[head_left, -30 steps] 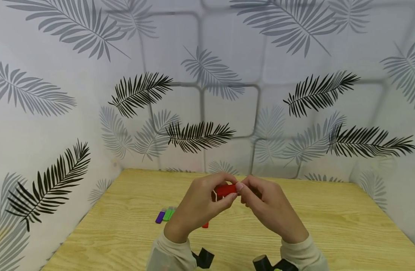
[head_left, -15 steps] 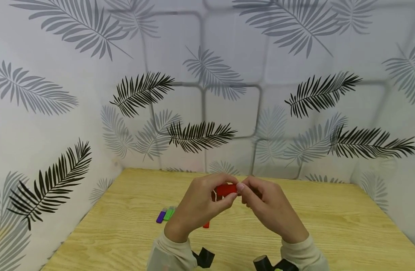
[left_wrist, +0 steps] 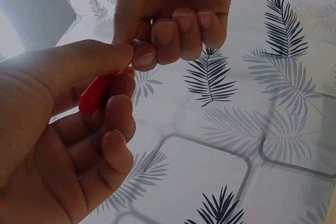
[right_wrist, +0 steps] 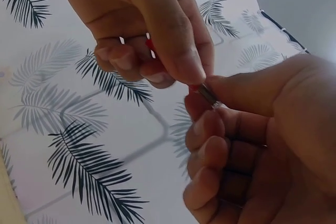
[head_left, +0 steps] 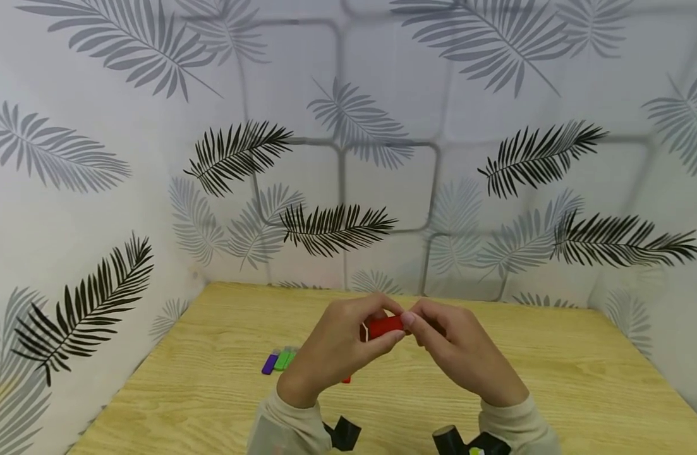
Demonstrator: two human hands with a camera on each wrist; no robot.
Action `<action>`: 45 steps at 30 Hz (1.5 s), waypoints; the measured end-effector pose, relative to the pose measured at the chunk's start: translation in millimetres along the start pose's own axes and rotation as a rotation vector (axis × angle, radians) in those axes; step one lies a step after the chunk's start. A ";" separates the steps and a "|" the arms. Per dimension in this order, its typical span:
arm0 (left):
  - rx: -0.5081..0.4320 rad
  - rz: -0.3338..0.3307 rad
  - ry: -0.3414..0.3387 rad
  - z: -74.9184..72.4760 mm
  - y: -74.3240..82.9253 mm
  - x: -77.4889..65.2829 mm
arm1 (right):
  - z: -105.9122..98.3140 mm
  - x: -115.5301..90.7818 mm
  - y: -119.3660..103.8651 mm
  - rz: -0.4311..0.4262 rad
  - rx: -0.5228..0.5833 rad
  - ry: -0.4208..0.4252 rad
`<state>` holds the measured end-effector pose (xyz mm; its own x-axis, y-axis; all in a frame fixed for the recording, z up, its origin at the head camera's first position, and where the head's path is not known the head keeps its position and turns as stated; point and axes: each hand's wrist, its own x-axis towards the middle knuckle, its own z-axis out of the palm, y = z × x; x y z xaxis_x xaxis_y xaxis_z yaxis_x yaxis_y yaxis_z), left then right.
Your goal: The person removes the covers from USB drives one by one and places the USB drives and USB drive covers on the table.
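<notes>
Both hands meet over the table around a red USB flash drive [head_left: 385, 327]. My left hand [head_left: 339, 344] pinches its red body between thumb and fingers; in the left wrist view the drive's red end [left_wrist: 93, 97] sticks out beneath the thumb. At the opposite end, my right hand [head_left: 464, 351] pinches with thumb and index finger. Between those fingertips, the right wrist view shows the metal plug [right_wrist: 208, 94], with a small clear bit at its tip. Most of the plug end is hidden by fingers in the head view.
On the wood-grain table [head_left: 524, 366], left of the left hand, lie a purple flash drive [head_left: 270, 363] and green ones [head_left: 283, 359] with clear caps, partly behind the wrist. A small red piece [head_left: 347, 380] peeks out below the left hand. Leaf-patterned cloth [head_left: 382, 183] walls the back.
Both hands and the red flash drive have shifted slightly right, the right hand and its sleeve most. The drive keeps its place between the hands. Things on the table have not moved.
</notes>
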<state>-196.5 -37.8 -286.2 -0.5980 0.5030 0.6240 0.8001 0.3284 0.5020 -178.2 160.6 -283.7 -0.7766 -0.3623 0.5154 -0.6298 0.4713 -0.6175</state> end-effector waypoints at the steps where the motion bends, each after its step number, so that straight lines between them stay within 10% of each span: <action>1: 0.004 -0.002 0.011 0.4 0.3 0.0 | 0.9 0.7 -0.4 -0.001 0.001 0.014; 45: 0.023 0.009 0.032 -2.1 -0.9 -0.7 | 11.1 6.5 -4.9 0.065 0.036 0.131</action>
<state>-196.9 -40.1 -285.8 -0.5921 0.4799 0.6474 0.8058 0.3426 0.4829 -180.5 147.0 -283.9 -0.8079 -0.2231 0.5455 -0.5806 0.4600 -0.6718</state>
